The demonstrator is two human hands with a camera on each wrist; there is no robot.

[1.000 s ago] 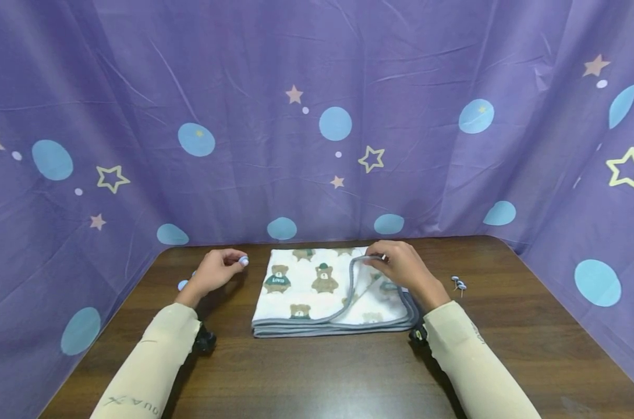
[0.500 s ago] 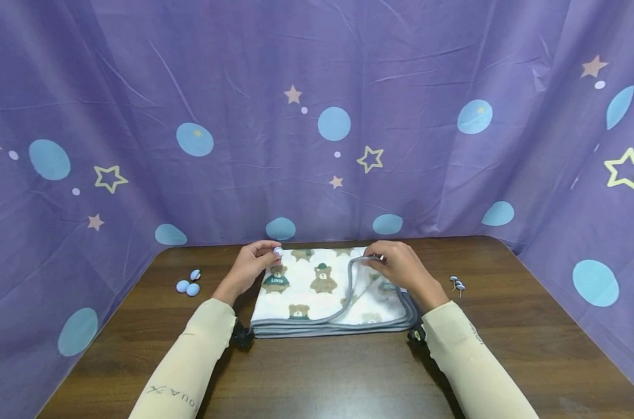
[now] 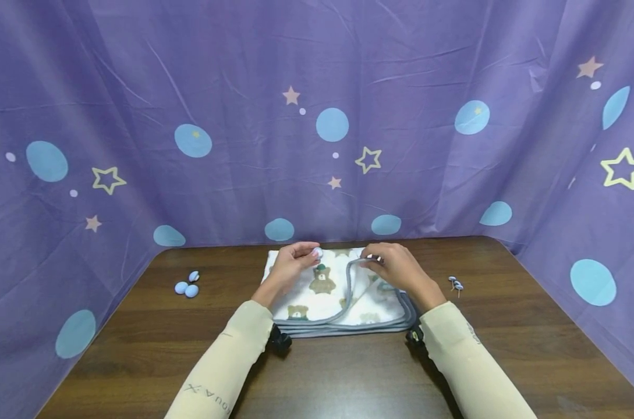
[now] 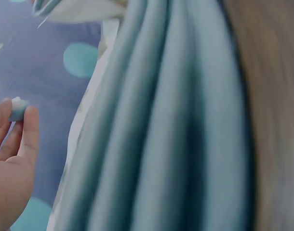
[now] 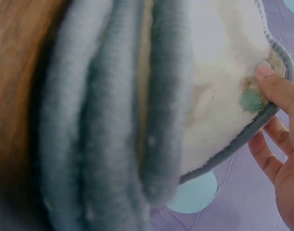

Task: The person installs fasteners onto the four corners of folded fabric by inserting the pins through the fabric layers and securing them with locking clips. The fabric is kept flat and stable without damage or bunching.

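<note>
Nearest us, two cream sleeves reach in over the near edge of the worktop, a black mount showing under the left cuff. Beyond them we find the blanket, folded in layers, white with brown bears and grey-blue trim; it lies midway between the worktop's left and right edges, its far side close to the far edge.

Toward the far left corner we see three loose caps, pale blue, one tipped on its side. Toward the far right corner, well apart from the blanket, stands a small cluster of blue-headed pins.

Farther on, the left grip is closed in a pinch, thumb and fingertips clamped on a small blue piece with some white on it. In the head view it overlaps the blanket's far part; we cannot tell whether it touches. The right grip is clamped on a raised blanket corner, thumb on one face, fingers behind.

Past the far edge hangs a purple curtain with stars and blue dots.
</note>
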